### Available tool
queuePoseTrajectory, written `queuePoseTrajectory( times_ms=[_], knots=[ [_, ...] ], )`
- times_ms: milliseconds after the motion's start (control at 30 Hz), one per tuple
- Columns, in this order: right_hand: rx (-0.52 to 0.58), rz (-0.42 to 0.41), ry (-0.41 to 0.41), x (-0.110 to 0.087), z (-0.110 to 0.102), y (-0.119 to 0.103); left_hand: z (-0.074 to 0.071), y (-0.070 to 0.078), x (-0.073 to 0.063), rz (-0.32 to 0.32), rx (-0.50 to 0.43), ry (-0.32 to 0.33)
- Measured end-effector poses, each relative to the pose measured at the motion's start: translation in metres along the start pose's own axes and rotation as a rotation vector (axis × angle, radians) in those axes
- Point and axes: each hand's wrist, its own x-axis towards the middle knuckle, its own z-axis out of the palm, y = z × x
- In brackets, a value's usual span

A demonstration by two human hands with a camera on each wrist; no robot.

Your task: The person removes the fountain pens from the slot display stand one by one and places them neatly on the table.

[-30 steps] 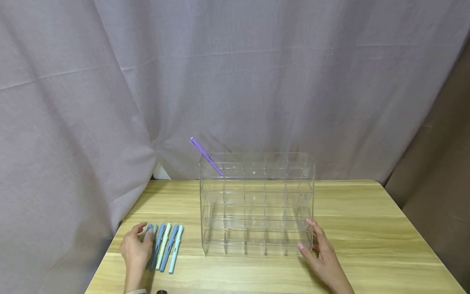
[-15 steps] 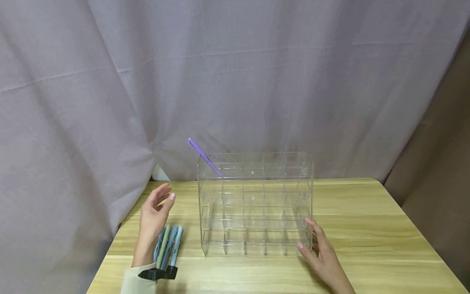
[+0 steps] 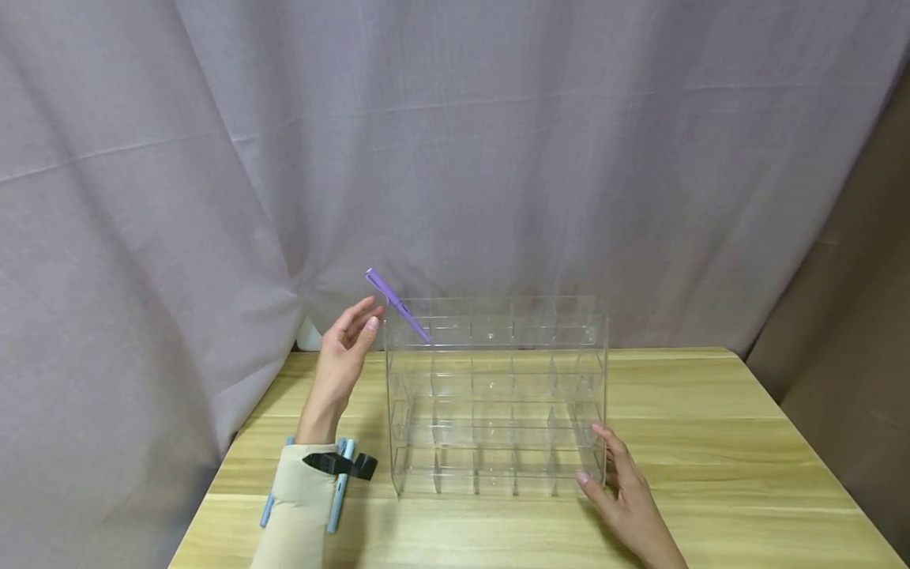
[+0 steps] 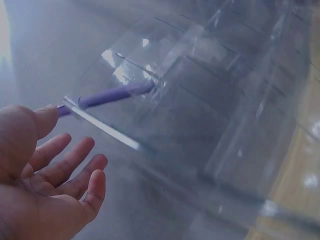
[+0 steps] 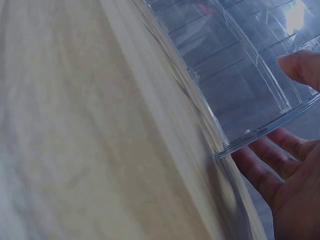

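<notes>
A clear acrylic pen organizer [image 3: 494, 383] with rows of compartments stands upright on the table. One purple pen [image 3: 398, 304] leans out over its top left corner, its lower end in the top left compartment. My left hand [image 3: 343, 359] is raised by that corner, fingers loosely bent with nothing held; in the left wrist view, the thumb [image 4: 46, 120] overlaps the pen's outer end. Low on the organizer's right side, my right hand [image 3: 626, 490] grips the side panel [image 5: 270, 129], thumb in front and fingers outside.
On the table's left lie a light blue pen [image 3: 340, 494] and a blue pen [image 3: 267, 510], partly covered by my left sleeve [image 3: 298, 506] and its black strap [image 3: 341, 465]. A grey curtain [image 3: 498, 158] hangs behind the wooden table [image 3: 711, 474].
My left hand has moved from the row of pens up and right to the organizer's top left corner, its sleeve now covering most pens. The right hand stays put.
</notes>
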Motion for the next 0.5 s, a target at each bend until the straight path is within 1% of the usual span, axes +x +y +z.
queuePoseTrajectory(
  times_ms=[67,167,333,400,500],
  knots=[
    [0.000,-0.001,0.000,0.000,0.000,0.000,0.004,0.002,0.006,-0.006,-0.046,0.002],
    [0.001,-0.003,0.002,0.000,0.000,0.001,0.009,0.006,0.014,-0.014,-0.086,0.014],
    [0.003,-0.009,0.004,0.000,0.001,0.001,0.012,0.010,0.023,-0.041,-0.113,0.039],
    [-0.005,-0.004,0.006,0.000,0.001,0.000,0.014,0.010,0.025,-0.056,-0.133,0.034],
    [-0.021,0.006,0.009,0.000,0.002,-0.001,0.015,0.011,0.028,-0.081,-0.193,0.020]
  ],
)
